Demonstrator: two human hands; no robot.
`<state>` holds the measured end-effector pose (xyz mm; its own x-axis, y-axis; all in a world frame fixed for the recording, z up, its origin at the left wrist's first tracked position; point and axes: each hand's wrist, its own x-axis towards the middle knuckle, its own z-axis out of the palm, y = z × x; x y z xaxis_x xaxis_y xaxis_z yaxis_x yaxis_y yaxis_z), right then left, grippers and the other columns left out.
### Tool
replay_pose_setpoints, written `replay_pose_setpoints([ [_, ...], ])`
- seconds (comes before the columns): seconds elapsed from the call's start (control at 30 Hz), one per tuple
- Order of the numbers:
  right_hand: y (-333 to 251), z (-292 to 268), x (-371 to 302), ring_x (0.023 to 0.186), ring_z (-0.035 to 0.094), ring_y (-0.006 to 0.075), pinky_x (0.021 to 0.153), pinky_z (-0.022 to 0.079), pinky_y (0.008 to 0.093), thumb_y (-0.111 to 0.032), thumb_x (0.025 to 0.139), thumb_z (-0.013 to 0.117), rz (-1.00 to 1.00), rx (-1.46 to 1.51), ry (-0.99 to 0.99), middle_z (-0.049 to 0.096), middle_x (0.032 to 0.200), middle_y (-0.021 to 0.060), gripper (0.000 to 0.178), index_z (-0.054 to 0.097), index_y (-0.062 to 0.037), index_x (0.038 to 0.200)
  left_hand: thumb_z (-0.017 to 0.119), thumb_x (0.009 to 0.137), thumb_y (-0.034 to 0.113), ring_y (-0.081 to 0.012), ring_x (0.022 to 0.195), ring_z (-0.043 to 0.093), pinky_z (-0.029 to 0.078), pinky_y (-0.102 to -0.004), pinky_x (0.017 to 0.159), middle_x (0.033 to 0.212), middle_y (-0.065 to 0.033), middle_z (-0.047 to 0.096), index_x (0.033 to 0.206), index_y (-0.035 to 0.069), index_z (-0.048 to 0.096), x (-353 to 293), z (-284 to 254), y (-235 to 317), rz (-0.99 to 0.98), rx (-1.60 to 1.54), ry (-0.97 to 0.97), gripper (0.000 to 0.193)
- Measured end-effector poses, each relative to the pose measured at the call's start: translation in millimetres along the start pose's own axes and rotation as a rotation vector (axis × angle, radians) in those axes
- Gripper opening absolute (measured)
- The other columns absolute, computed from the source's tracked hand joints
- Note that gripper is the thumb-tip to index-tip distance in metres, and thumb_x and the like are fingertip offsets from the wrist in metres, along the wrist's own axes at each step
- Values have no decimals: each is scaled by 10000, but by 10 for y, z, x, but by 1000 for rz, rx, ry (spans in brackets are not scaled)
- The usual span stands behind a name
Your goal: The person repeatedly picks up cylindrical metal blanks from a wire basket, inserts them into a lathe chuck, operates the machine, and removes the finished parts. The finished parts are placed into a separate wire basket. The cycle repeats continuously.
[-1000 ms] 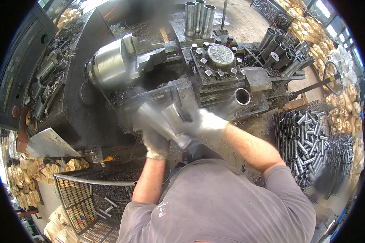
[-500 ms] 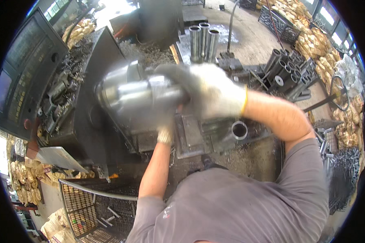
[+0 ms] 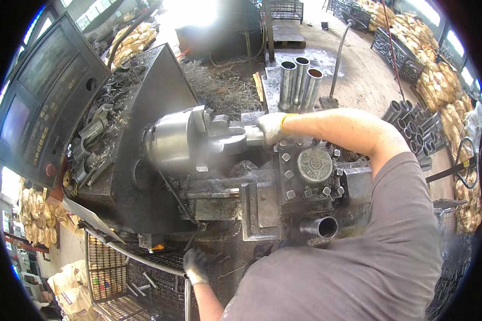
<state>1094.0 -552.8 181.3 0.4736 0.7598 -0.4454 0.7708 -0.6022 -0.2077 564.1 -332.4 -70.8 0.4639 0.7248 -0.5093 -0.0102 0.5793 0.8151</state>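
My right hand (image 3: 272, 128), in a pale work glove, is closed around the outer end of a short shiny metal tube (image 3: 254, 136). The tube's other end lies between the stepped jaws of a large lathe chuck (image 3: 171, 142). The fingers are mostly hidden behind the tube and the back of the glove. Low on the left, beside the basket's rim, my left hand (image 3: 197, 264) wears a glove with dark fingers. It appears closed at the lower end of a thin dark lever (image 3: 189, 243), though the fingers blend into the dark background.
A square tool post (image 3: 313, 166) with bolts stands right of the chuck. Nearer me lies a loose tube (image 3: 325, 227). Three upright tubes (image 3: 301, 83) stand behind, with more tubes (image 3: 412, 128) stacked right. A control panel (image 3: 43, 101) and wire basket (image 3: 107, 267) are at left.
My right hand has moved from above the chuck to the tube's outer end. My left hand has left the chuck area and dropped to the lower left. The view has shifted, uncovering the tool post.
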Motion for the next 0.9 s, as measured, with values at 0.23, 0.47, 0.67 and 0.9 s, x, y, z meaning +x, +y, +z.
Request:
replay_pose_setpoints([
  [0.23,256,-150,10,1036,752,310,878,603,430,-442,779,889,-29,84,-121,786,1134,186,659,727,-26,1265,602,1052,524,-190,735,512,446,-398,700,851,-11,580,1050,128,605,353,-255,764,214,-246,252,396],
  [0.47,39,-11,227,597,623,127,503,488,294,-326,773,872,170,499,-85,706,777,7,370,752,-86,1028,487,1080,557,-132,558,415,351,-310,530,682,39,483,800,215,532,464,-334,1240,-95,-341,42,444],
  [0.67,-175,-77,-209,903,765,321,802,616,434,-397,840,809,44,32,292,787,1027,194,588,685,-1,1256,511,1106,458,-110,526,445,366,-288,471,690,53,505,886,196,631,1012,-855,873,437,196,407,362],
  [0.9,-278,344,-2147,1108,736,190,930,580,323,-168,976,781,81,920,1036,783,1162,143,439,677,26,1356,650,1072,304,-323,1032,736,607,-430,927,1247,-188,724,1376,-68,603,-111,122,1943,1125,847,652,483],
])
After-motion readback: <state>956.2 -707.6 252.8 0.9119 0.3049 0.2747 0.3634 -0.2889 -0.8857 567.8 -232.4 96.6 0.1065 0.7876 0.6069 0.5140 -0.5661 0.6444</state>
